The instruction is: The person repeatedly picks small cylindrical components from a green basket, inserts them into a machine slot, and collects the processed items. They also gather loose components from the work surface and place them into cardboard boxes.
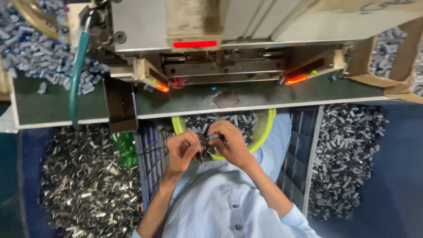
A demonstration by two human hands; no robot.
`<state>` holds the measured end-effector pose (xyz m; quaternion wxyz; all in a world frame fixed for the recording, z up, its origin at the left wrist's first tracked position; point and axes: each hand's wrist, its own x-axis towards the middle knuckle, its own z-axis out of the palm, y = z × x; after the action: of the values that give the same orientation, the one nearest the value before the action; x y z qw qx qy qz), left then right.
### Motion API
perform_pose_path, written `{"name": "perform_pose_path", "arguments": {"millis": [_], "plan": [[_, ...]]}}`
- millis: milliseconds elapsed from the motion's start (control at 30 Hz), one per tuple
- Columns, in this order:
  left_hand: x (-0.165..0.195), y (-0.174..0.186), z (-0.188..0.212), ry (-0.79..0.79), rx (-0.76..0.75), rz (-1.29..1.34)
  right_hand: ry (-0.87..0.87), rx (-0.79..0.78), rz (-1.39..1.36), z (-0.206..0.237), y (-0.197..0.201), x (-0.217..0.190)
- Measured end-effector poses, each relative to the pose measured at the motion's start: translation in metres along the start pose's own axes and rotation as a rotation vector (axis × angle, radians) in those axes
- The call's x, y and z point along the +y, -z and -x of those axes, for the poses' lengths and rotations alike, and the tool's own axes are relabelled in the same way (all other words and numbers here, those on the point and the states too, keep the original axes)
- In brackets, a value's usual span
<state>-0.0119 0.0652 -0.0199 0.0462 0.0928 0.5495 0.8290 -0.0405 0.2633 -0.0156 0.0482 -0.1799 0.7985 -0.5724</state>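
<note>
Overhead, the grey machine [229, 26] with its red lamps fills the far side, its green bench edge [264, 99] just beyond the hands. Heaps of small metal parts lie on the floor at left [88, 176] and right [348, 150]. Nearer, a yellow-rimmed basket [264, 132] of dark pieces sits on the lap. Both hands meet over it: the left hand [183, 150] and right hand [231, 143] pinch narrowly on a bunch of small dark clips [206, 147] held between the fingertips. So small a bunch, gripped only at the tips, could slip; it might fall past the basket rim into the floor heaps, where it would be hard to find.
</note>
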Motion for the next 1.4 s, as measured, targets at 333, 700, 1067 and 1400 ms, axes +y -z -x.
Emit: {"name": "perform_pose_path", "arguments": {"millis": [333,700,1067,1400], "plan": [[-0.011,-0.017,-0.019,0.154,0.163,-0.100,0.099,0.184,0.016,-0.004,-0.001,0.000],[0.010,-0.034,-0.018,0.218,0.160,-0.513,-0.192,0.363,-0.565,0.024,-0.030,0.041],[0.014,-0.050,-0.014,-0.364,0.250,-1.151,-0.229,0.375,-0.543,0.030,-0.032,0.058],[-0.034,-0.005,-0.009,0.353,0.302,0.120,-0.019,0.669,-0.104,-0.051,0.048,0.014]]}}
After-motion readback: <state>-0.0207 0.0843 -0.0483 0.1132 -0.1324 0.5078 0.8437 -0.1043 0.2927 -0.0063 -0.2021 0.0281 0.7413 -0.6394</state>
